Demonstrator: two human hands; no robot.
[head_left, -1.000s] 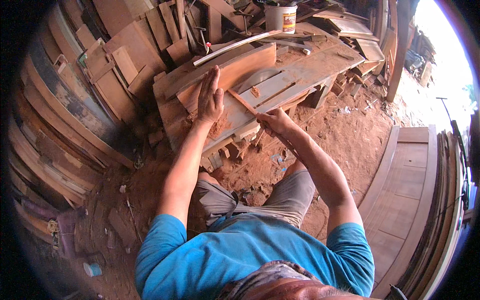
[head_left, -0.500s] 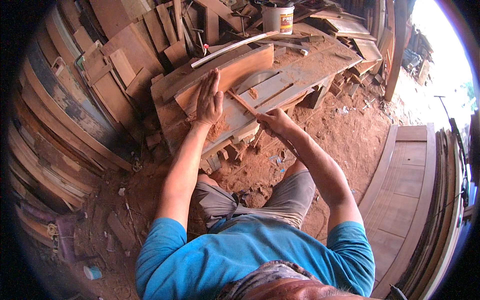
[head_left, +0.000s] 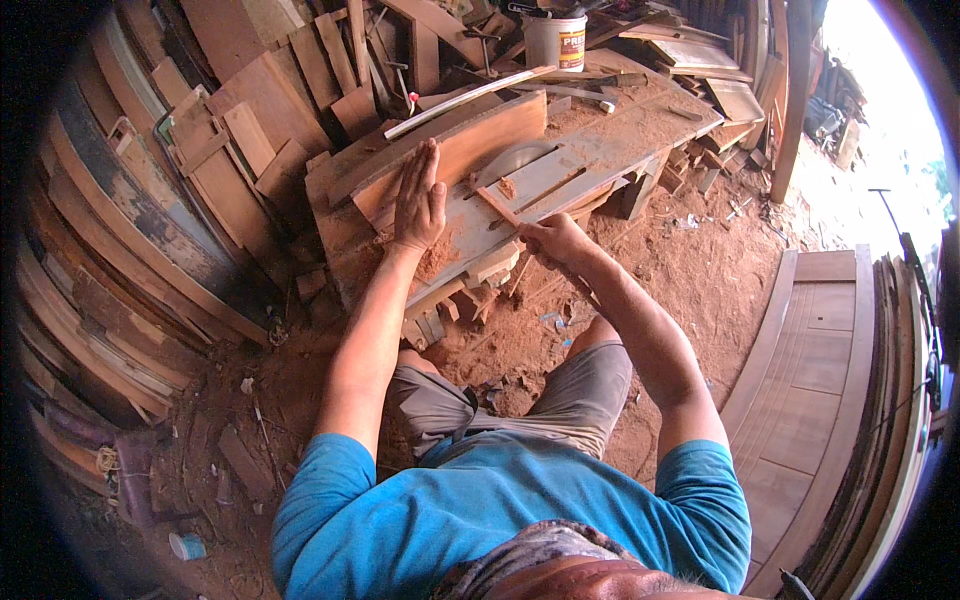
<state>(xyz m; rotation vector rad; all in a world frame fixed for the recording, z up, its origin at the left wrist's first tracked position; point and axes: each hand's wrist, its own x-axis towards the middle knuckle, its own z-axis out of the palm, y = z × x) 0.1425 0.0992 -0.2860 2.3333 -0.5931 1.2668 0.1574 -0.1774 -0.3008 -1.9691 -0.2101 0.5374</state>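
A reddish-brown wooden board [head_left: 480, 140] stands on edge along the saw table [head_left: 610, 135]. My left hand [head_left: 420, 203] lies flat against its near end, fingers straight and together. Beside the board, a round saw blade [head_left: 518, 158] rises through the slotted metal plate; whether it spins I cannot tell. My right hand [head_left: 556, 240] is closed round a thin wooden stick [head_left: 497, 206] at the table's near edge. The stick's far end points towards the blade and lies apart from the board. Sawdust [head_left: 437, 257] is heaped by my left wrist.
A white bucket [head_left: 556, 43] and a long pale strip [head_left: 470, 101] are at the table's far side. Stacked planks [head_left: 240, 130] lean at the left. A panelled wooden door [head_left: 810, 370] lies at the right. Scraps and sawdust cover the floor [head_left: 690, 290].
My right hand has shifted slightly right, drawing the stick's far end away from the board. My left hand keeps nearly the same place against the board.
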